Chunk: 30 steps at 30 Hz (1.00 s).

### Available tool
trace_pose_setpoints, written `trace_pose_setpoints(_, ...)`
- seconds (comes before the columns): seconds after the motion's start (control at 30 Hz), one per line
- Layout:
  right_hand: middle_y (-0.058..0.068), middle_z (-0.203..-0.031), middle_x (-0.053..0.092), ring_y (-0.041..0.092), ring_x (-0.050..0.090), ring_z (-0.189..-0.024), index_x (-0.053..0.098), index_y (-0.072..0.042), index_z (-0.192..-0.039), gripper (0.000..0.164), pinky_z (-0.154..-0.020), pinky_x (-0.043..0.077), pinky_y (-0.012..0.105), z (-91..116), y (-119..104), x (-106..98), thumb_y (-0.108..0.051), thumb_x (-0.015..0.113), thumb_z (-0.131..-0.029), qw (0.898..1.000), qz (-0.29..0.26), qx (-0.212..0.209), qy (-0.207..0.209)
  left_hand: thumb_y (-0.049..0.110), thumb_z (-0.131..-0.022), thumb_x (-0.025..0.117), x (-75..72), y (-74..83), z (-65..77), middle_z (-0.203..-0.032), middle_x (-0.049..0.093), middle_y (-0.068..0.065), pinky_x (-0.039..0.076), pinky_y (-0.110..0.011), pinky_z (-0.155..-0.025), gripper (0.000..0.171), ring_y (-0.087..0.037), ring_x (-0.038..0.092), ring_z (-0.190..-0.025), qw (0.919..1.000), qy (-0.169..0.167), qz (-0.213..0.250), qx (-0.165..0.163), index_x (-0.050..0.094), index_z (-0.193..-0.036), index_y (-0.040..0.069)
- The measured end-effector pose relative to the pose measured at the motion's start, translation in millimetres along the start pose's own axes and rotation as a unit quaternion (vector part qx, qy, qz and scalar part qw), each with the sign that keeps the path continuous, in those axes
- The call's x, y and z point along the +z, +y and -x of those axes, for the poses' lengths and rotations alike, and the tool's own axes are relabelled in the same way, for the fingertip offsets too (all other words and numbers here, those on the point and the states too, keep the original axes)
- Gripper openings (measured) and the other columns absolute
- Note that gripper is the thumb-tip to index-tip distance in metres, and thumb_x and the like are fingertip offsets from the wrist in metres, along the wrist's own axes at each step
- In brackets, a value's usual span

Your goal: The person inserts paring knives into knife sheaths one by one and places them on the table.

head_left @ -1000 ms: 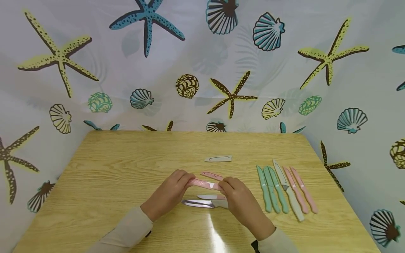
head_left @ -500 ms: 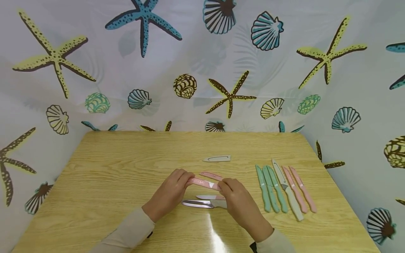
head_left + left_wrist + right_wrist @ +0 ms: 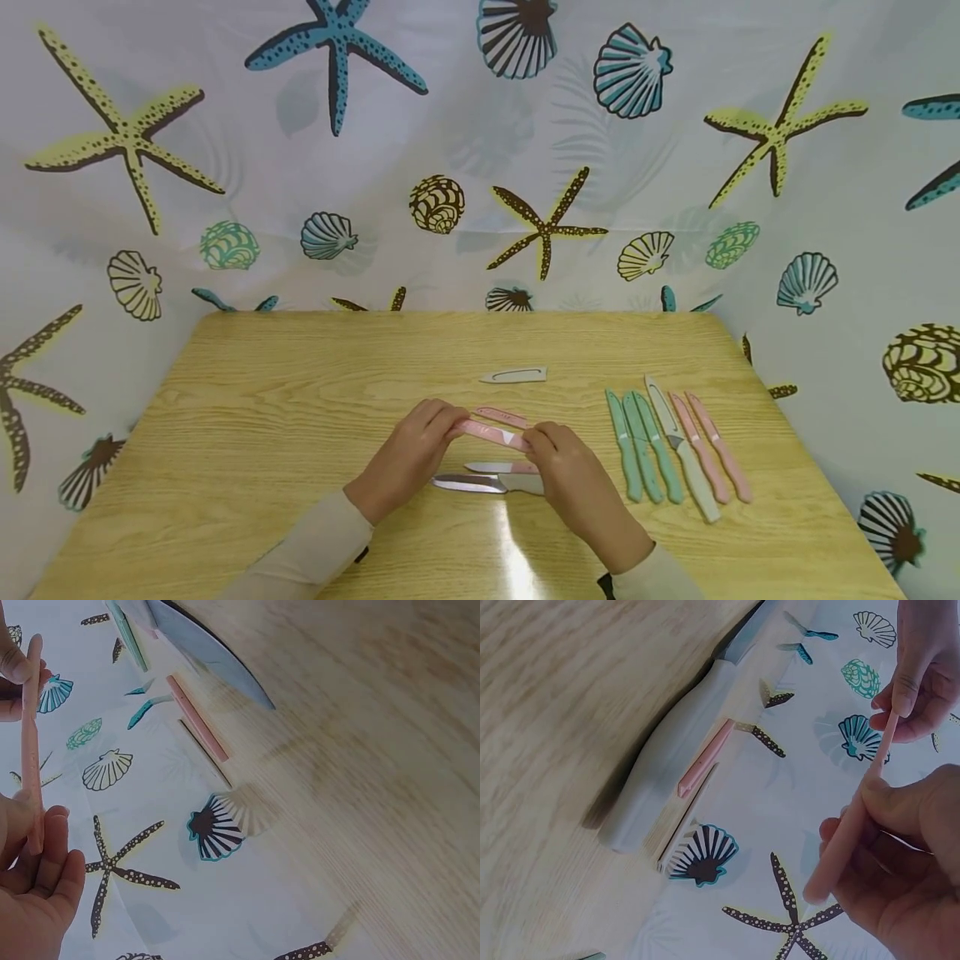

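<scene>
My left hand (image 3: 411, 446) pinches the tip end of a pink sheath (image 3: 483, 430) in the head view. At the other end, my right hand (image 3: 573, 475) grips the pink handle (image 3: 844, 844) of the paring knife inside it. A small pale patch shows between sheath and handle; the rest of the blade is hidden. Both hands hold the knife above the table, roughly level. Below it lie a bare knife with a pink handle (image 3: 522, 468) and a larger bare knife with a white handle (image 3: 522, 483), both partly behind my right hand. A loose pink sheath (image 3: 501, 415) lies just beyond.
Farther back on the wooden table (image 3: 315, 367) is a loose white sheath (image 3: 514, 376). A row on the right has green knives (image 3: 651, 450), a sheathed white knife (image 3: 693, 475) and pink knives (image 3: 720, 450). A shell-patterned cloth (image 3: 450, 125) hangs behind the table.
Both hands, with the pink knife between them, have shifted slightly right. Their grip looks the same, and the knives and loose sheaths on the table stay in place.
</scene>
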State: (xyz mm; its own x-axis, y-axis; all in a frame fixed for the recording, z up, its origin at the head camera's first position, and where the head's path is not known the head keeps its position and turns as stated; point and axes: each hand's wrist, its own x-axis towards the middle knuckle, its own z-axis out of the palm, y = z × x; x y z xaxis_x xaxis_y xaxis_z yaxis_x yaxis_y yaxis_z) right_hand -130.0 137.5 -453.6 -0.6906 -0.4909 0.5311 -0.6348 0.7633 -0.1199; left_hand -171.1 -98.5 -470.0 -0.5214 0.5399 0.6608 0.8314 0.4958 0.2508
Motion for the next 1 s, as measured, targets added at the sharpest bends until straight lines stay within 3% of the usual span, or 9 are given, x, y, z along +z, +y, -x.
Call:
trace_pose_setpoints(0.2,0.006,-0.084,0.059,0.016,0.058,-0.074,0.066,-0.001,-0.086,0.01,-0.06,0.05,0.021,3,5,-3,-0.005,0.072,-0.079,1.0,0.006,0.006,-0.019,0.008,-0.089,0.061,1.8,3.1,-4.5,-0.101,0.058,0.001,0.044,-0.019,-0.08,0.023,-0.01,0.052,-0.094,0.9999,-0.01,0.007,0.003,0.06,-0.112,0.006)
trace_pose_setpoints(0.33,0.007,-0.082,0.059,0.017,0.058,-0.073,0.066,0.001,-0.084,0.013,-0.059,0.051,0.022,7,12,-8,-0.004,0.074,-0.075,1.0,0.008,0.014,-0.024,0.013,-0.089,0.062,2.8,3.7,-5.9,-0.113,0.057,-0.003,0.044,-0.023,-0.087,0.035,-0.013,0.05,-0.105,0.9995,-0.027,0.003,-0.015,0.055,-0.123,0.005)
trace_pose_setpoints(0.43,0.007,-0.081,0.059,0.015,0.057,-0.069,0.066,0.001,-0.084,0.013,-0.056,0.05,0.022,14,28,-18,-0.002,0.074,-0.074,0.998,0.01,0.047,-0.035,0.016,-0.089,0.063,4.1,1.6,-6.0,-0.119,0.054,-0.006,0.042,-0.027,-0.091,0.041,-0.016,0.047,-0.112,0.9988,-0.041,-0.01,-0.026,0.052,-0.128,0.005)
trace_pose_setpoints(0.53,0.005,-0.078,0.057,0.011,0.051,-0.062,0.066,0.002,-0.087,0.013,-0.05,0.045,0.02,25,55,-36,-0.002,0.071,-0.076,0.992,0.016,0.111,-0.063,0.016,-0.088,0.064,5.4,-2.2,-4.6,-0.116,0.055,-0.005,0.042,-0.029,-0.091,0.037,-0.017,0.048,-0.11,0.9977,-0.053,-0.028,-0.032,0.055,-0.123,0.006)
trace_pose_setpoints(0.63,0.005,-0.073,0.054,0.01,0.044,-0.056,0.066,0.005,-0.087,0.012,-0.046,0.041,0.023,42,87,-56,-0.002,0.07,-0.078,0.979,0.029,0.179,-0.088,0.015,-0.087,0.065,5.8,-5.5,-1.5,-0.11,0.058,-0.004,0.044,-0.03,-0.088,0.037,-0.017,0.051,-0.105,0.9962,-0.065,-0.043,-0.039,0.056,-0.121,0.005)
trace_pose_setpoints(0.77,0.009,-0.068,0.055,0.015,0.045,-0.054,0.065,0.008,-0.084,0.011,-0.045,0.042,0.034,69,126,-78,-0.004,0.065,-0.081,0.958,0.048,0.263,-0.102,0.014,-0.086,0.066,6.4,-8.2,2.5,-0.106,0.06,-0.004,0.046,-0.03,-0.084,0.041,-0.017,0.052,-0.102,0.9941,-0.078,-0.053,-0.054,0.053,-0.124,0.003)
trace_pose_setpoints(1.0,0.002,-0.053,0.045,0.017,0.039,-0.048,0.055,-0.002,-0.062,0.025,-0.044,0.033,0.032,110,176,-94,-0.006,0.053,-0.086,0.906,0.039,0.388,-0.162,0.014,-0.087,0.065,7.7,-8.3,3.9,-0.104,0.06,-0.004,0.047,-0.03,-0.081,0.042,-0.016,0.054,-0.099,0.9928,-0.09,-0.053,-0.058,0.052,-0.125,0.004)
